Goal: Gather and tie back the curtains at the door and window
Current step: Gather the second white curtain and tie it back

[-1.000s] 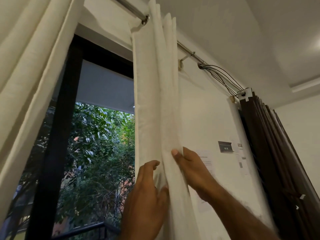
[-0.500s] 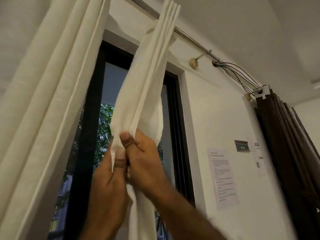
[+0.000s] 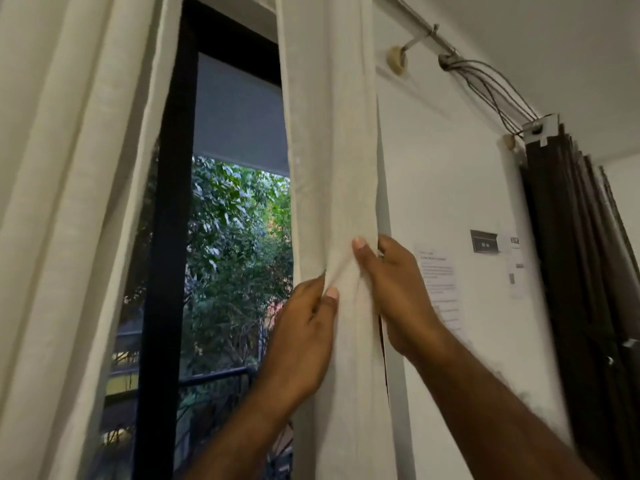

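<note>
In the lower centre of the frame the left hand pinches the left edge of the white curtain, its thumb on the front of the cloth and its fingers curled behind. Just to the right and slightly higher, the right hand grips the same panel's right edge, thumb pressed on the front and fingers wrapped round the back. The fabric between the two hands is bunched into small creases.

The curtain hangs as a narrow gathered column from the top centre of the frame down past the hands, covering the right side of the black door frame. Through the glass to its left show green foliage and a dark railing.

A second white curtain fills the left of the frame. At upper right a metal rod sits on a wall bracket, with cables running along it towards a dark brown curtain at the right edge. On the wall between the two curtains are a paper notice and a small dark plaque.
</note>
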